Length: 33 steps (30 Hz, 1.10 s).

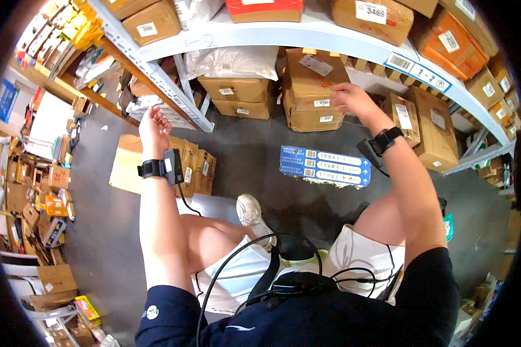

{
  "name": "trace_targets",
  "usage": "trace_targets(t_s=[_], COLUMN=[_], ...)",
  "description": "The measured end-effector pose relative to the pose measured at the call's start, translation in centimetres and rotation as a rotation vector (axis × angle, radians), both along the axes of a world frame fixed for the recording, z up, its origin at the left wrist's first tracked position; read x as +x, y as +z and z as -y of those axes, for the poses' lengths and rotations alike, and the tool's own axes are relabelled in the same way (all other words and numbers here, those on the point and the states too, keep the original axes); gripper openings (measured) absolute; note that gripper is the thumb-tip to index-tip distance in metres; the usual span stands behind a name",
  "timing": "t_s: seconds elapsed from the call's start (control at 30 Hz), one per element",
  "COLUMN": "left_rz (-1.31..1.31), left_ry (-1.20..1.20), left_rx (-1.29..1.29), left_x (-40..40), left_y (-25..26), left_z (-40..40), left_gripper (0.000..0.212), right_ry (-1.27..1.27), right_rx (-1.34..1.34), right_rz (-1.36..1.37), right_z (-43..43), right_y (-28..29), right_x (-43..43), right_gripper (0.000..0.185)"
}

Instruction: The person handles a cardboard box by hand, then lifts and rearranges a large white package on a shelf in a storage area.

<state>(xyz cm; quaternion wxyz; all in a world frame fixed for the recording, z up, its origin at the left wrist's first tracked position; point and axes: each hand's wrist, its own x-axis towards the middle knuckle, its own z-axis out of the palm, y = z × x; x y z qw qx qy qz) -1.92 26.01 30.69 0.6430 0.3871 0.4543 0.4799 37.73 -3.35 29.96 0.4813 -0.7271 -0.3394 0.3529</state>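
Observation:
My left hand (154,130) is raised with its fingers loosely curled and nothing seen in them, above some cardboard boxes (205,171) on the floor to my left. A strapped device sits on each wrist. My right hand (351,100) is stretched forward, fingers spread, over or beside the right side of stacked cardboard boxes (314,123) under the shelf; whether it touches them I cannot tell. Left of that stack, a white plastic parcel (234,63) lies on two more cardboard boxes (239,99). Two taller cardboard boxes (434,130) stand to the right.
A pale metal shelf beam (295,37) spans the front, with labelled boxes above it. A slanting rack post (178,95) stands at the left. Blue and white floor labels (325,167) lie before me. A black cable (225,264) loops over my lap. Crowded shelves (39,195) line the far left.

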Motion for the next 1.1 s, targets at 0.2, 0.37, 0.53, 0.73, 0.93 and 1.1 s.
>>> trace_targets(t_s=[0.2,0.37,0.53,0.73,0.93,1.1], left_rz=[-0.174,-1.472,-1.602,-1.637,-1.660,-1.637], left_ry=[0.073,-0.200,-0.252,-0.248,-0.260,-0.261], left_rx=[-0.043,0.264,0.296,0.292,0.246,0.275], left_x=[-4.2,-8.4,-9.9,-9.5,-9.6,-9.9], left_y=[-4.1,-7.7,-7.5,-8.4,-8.6,-8.9], left_z=[-2.9,-2.0,-0.5,-0.6,-0.8,-1.1], left_gripper=[0.047,0.085,0.096,0.097,0.098,0.097], right_ry=[0.119,0.188,0.253,0.184,0.163,0.146], right_rx=[-0.080,-0.123,-0.208,-0.493,-0.291,-0.167], right_rz=[0.076,-0.160,-0.204,0.267,0.306,0.207], right_z=[-7.7,-14.1,-20.9,-25.9,-28.8,-30.2], right_y=[-3.9,-8.9,-14.8,-21.9,-26.0,-28.9], right_x=[-1.7,-3.1,-5.2,-4.7,-4.2,-2.7], right_gripper=[0.029,0.016,0.019,0.069,0.081,0.088])
